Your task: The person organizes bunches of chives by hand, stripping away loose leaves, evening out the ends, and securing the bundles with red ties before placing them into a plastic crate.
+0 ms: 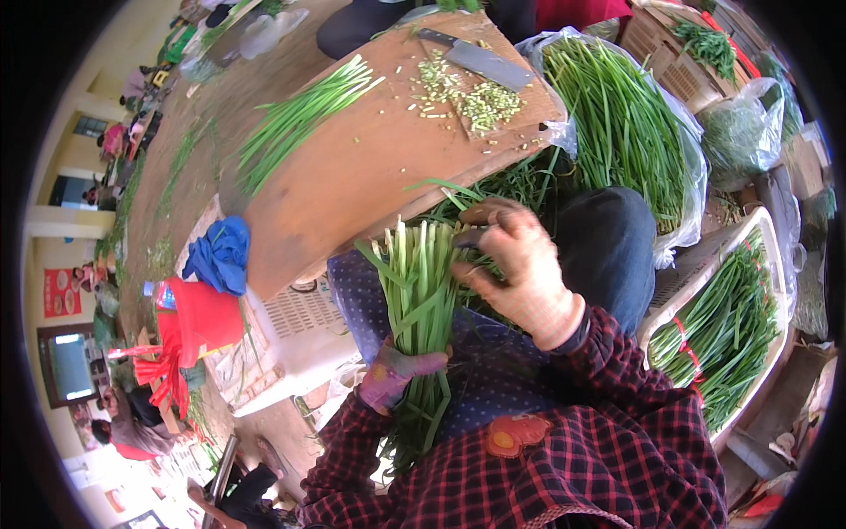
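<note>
A thick bunch of garlic chives [419, 300] stands upright above my lap, its pale cut ends at the top and its leaves hanging below. My left hand [401, 375], in a stained glove, wraps round its lower part. Beside its upper right edge is my right hand [515, 269], in a pale glove with darkened fingertips. The right fingers are bent, with the thumb apart from them; slight blur hides fine detail there. Loose green leaves [445, 187] lie just beyond the bunch at the board's edge.
A wooden board [326, 185] ahead carries loose chives [304, 123], a cleaver [476, 60] and chopped stem ends [489, 106]. At right are a plastic bag of chives [608, 123] and a crate of red-tied bunches [718, 331]. Red strips [167, 370] and a blue cloth [218, 256] are left.
</note>
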`<state>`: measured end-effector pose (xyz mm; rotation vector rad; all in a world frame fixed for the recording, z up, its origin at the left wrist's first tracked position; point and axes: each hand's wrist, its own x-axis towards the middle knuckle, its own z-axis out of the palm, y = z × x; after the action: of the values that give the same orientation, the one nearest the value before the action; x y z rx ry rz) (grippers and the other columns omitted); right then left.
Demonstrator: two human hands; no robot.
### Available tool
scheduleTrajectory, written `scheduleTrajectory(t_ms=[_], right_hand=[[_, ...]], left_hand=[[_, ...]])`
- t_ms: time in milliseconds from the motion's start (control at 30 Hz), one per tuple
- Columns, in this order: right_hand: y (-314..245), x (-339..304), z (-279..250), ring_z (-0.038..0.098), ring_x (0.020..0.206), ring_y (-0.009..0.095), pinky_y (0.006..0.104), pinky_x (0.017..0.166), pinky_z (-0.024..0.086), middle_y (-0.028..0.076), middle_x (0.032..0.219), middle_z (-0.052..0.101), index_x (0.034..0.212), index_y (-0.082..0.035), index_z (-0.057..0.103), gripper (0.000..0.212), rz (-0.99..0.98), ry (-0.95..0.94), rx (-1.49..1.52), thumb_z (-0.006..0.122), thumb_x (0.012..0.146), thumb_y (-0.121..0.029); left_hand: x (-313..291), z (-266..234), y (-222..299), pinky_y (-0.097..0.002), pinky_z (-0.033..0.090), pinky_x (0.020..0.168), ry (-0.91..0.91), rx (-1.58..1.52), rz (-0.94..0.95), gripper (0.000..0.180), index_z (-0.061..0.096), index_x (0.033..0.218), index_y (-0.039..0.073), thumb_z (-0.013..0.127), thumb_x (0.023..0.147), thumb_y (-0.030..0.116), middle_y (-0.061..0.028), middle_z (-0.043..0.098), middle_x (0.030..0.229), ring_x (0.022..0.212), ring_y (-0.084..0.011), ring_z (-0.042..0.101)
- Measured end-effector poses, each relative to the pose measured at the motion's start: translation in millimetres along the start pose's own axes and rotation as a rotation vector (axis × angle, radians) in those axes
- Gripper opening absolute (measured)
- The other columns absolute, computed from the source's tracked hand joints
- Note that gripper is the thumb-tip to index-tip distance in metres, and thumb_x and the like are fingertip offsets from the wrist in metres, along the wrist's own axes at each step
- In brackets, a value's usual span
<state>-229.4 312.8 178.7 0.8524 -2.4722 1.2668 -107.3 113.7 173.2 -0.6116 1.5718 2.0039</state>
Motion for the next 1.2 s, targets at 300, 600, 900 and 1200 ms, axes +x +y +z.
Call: scheduleTrajectory(t_ms=[300, 600, 900, 1200], right_hand=[[-23.3, 9.5, 24.4, 0.045, 0.119, 0.039, 0.0491, 0.095, 0.044, 0.013, 0.124, 0.053, 0.087, -0.005, 0.062, 0.034, -0.128, -0.1, -0.113, 0.077, 0.061, -0.021], [13.9, 2.8, 36.7, 0.061, 0.076, 0.036, 0.0444, 0.064, 0.051, 0.014, 0.085, 0.059, 0.087, -0.006, 0.06, 0.021, 0.166, 0.036, -0.051, 0.068, 0.078, -0.024], [28.1, -8.5, 39.1, 0.06, 0.07, 0.037, 0.0444, 0.06, 0.049, 0.015, 0.081, 0.058, 0.085, -0.006, 0.058, 0.018, 0.283, 0.111, 0.026, 0.071, 0.078, -0.017], [52.1, -10.9, -20.0, 0.062, 0.092, 0.035, 0.0443, 0.076, 0.052, 0.014, 0.105, 0.062, 0.095, -0.005, 0.062, 0.02, 0.523, -0.115, -0.352, 0.069, 0.078, -0.013]], left_hand=[[7.9, -7.9, -29.6, -0.0266, 0.049, 0.079, 0.046, 0.13, 0.132, 0.043, 0.06, 0.116, 0.004, 0.074, 0.075, 0.0, -0.0025, 0.065, 0.102, 0.089, -0.0122, 0.061], [7.2, -9.6, -32.6, -0.0272, 0.049, 0.082, 0.002, 0.056, 0.072, 0.055, 0.055, 0.126, 0.004, 0.074, 0.075, -0.003, -0.0024, 0.064, 0.109, 0.095, -0.0128, 0.06], [5.8, -5.6, -30.3, -0.0285, 0.05, 0.083, 0.03, 0.109, 0.058, 0.053, 0.055, 0.124, 0.004, 0.075, 0.075, -0.002, -0.0037, 0.065, 0.108, 0.095, -0.0129, 0.061], [-4.8, -19.9, -33.3, -0.0288, 0.051, 0.08, 0.114, 0.061, 0.069, 0.049, 0.057, 0.119, 0.002, 0.076, 0.074, 0.001, -0.0044, 0.066, 0.101, 0.09, -0.0147, 0.062]])
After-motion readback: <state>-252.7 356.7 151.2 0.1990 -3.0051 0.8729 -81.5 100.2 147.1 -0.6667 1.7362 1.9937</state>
